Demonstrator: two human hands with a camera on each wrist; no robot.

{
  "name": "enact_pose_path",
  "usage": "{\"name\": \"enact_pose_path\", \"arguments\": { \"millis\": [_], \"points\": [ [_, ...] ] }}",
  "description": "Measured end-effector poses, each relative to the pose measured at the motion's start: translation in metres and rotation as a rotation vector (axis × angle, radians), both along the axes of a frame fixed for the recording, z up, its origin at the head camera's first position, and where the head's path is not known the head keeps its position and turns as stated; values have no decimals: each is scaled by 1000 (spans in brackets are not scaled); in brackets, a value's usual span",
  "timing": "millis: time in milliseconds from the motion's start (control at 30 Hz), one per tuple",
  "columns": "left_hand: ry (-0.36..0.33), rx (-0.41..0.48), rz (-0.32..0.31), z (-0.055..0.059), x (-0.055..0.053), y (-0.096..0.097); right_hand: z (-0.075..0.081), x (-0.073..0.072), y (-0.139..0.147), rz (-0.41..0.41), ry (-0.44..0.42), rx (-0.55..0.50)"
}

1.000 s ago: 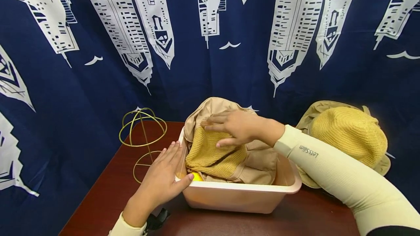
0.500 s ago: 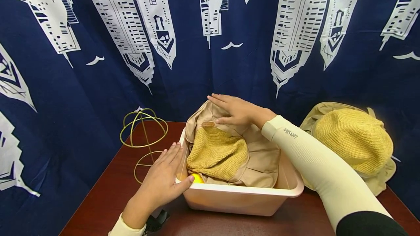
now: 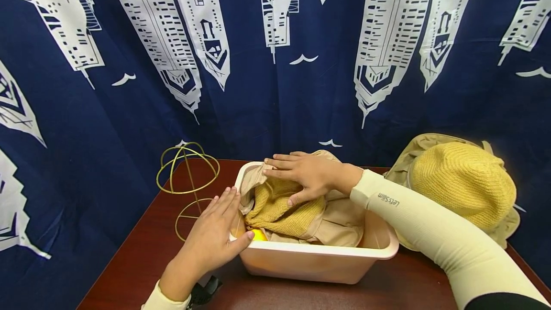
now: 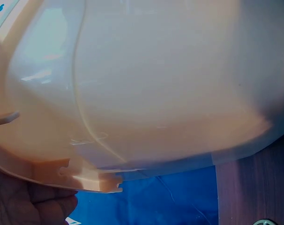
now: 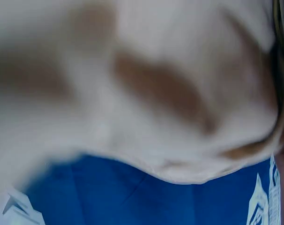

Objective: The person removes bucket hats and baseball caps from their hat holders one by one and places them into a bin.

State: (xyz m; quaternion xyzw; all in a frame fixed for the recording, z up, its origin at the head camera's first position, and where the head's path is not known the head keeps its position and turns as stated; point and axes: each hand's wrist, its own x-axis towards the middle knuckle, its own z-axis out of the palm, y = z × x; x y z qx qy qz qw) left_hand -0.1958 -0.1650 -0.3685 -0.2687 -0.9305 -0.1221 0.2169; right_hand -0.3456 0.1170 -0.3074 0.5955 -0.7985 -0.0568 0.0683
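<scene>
A pinkish plastic tub [image 3: 310, 264] stands on the table, and a tan fabric hat [image 3: 344, 219] with a yellow knitted part [image 3: 281, 214] lies crumpled inside it. My right hand [image 3: 312, 173] rests on the far side of this hat, fingers extended, palm down. My left hand [image 3: 217, 233] lies along the tub's left rim, fingers straight and thumb over the front corner. In the left wrist view the tub's outer wall [image 4: 156, 84] fills most of the picture, with my fingers under its rim. Blurred pale cloth [image 5: 132, 108] dominates the right wrist view.
On the right sits another tan hat with a yellow knitted crown [image 3: 462, 185]. A gold wire stand [image 3: 187, 188] is left of the tub. Something bright yellow [image 3: 259, 234] shows in the tub's front left corner. A navy curtain [image 3: 275, 104] hangs behind the table.
My right hand moved up to the hat's far edge, then came down, and the far side of the hat sank lower into the tub. My left hand stays in place.
</scene>
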Motion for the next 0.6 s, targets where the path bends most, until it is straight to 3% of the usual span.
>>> {"name": "enact_pose_path", "arguments": {
  "millis": [367,600],
  "points": [
    [26,3,-12,-2,-1,-1,-26,13,-2,66,33,83],
    [14,-7,-8,-1,-1,0,-29,26,-3,22,-12,173]
  ]
}}
